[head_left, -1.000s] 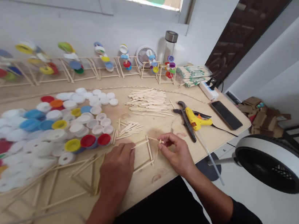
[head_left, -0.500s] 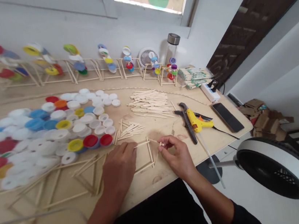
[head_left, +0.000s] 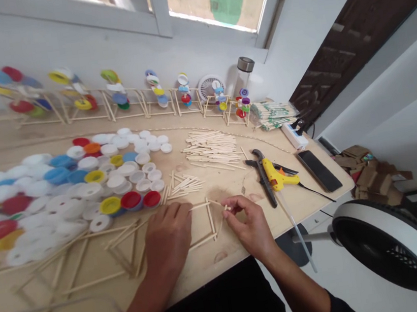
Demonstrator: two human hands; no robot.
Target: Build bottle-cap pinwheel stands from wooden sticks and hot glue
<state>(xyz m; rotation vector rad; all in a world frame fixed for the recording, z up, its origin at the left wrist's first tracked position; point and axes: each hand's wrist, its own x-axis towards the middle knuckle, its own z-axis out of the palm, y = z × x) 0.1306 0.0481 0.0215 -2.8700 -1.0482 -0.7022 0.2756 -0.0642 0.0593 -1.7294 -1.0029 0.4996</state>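
Open frame of thin pale wooden sticks (head_left: 211,219) lies btwn the hands, near front edge of pale wood worktop (head_left: 204,271). Long rails run L–R, roughly along that edge, L ends lost under L hand (head_left: 168,235); crossbar lies across them, back to front. R of crossbar, two slanting sticks converge on a joint—R hand (head_left: 251,222) is at it, thumb + fingertips closed in a pinch there, other fingers curled. R hand nearer the joint by far; L hand nearer the rails' far ends. L hand palm down over frame, fingers together, bent; grip underneath hidden, can't tell if closed. Yellow plastic glue gun (head_left: 275,175) beyond R hand, twd worktop's R edge. Loose pale wooden sticks (head_left: 211,148) farther back; multicolored plastic bottle caps (head_left: 92,190) back-L of L hand.
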